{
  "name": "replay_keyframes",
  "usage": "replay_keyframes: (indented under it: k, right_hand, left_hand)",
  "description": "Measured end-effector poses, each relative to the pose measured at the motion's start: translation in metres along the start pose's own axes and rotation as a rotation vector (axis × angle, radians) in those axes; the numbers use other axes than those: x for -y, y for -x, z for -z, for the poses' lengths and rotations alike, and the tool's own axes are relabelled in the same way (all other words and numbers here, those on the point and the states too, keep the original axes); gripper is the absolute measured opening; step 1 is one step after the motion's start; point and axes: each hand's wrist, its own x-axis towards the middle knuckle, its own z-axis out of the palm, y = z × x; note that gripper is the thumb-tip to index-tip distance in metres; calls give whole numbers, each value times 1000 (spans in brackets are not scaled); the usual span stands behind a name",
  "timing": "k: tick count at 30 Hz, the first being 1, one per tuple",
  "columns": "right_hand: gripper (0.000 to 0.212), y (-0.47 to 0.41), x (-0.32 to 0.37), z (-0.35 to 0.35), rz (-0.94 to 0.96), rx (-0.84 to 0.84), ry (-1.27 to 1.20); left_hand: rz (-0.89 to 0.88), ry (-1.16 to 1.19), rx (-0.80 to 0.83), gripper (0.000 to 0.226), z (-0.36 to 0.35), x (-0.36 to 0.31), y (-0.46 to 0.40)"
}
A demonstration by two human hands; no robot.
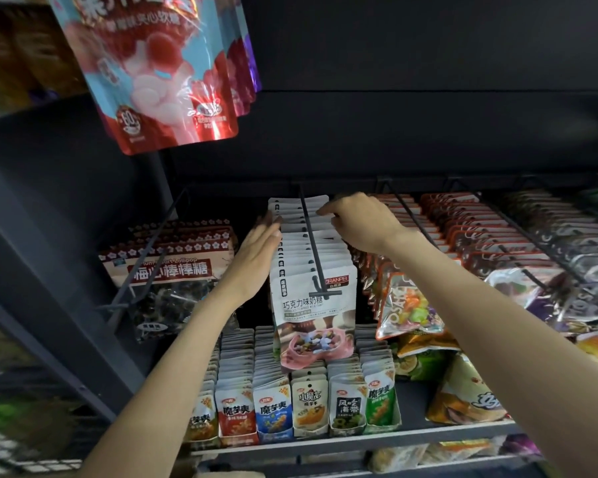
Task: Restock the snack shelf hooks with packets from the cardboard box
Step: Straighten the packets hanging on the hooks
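- Right hand [358, 222] over the far end of the row of white chocolate-candy packets [313, 267], fingers curled down onto the packet tops beside the black hook [311, 243]; pinching a packet edge or only pressing on it, cannot tell.
- Left hand [256, 257] flat and wide, fingers straight, laid against the left side of the same row, holding nothing.
- Packets threaded on the hook, front one hanging at its cross-bar tip, pink bowl printed on its face.
- Just left, dark lollipop bags [168, 270] on a neighbouring hook; just right, orange-edged bags [408, 298] on theirs.
- Below, small packets [308, 408] upright in rows in trays on the shelf [325, 446].
- Above left, a red-and-blue candy bag [159, 70] hanging.
- Cardboard box out of view.
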Motion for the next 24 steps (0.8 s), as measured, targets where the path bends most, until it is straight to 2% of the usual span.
replay_keyframes:
  k: [2,4,6,16,20,24]
  right_hand:
    - [40,2,2,-3,28,119,-36]
    - [45,7,6,-8,39,260,-58]
    - [50,12,8,-11,53,329,-68]
    - [49,23,15,-10,3,435,-100]
    - [61,23,16,-12,-22,478,-185]
    - [72,20,18,-13,-72,494,-249]
  left_hand:
    - [-25,-180,66,47,2,-2,-1]
    - [-44,-259,77,47,4,-3,-2]
    - [-54,-301,68,47,7,-5,0]
    - [-93,-239,32,46,11,-1,5]
    - [-86,-158,23,42,13,-5,4]
    - [-47,-174,108,50,12,-6,7]
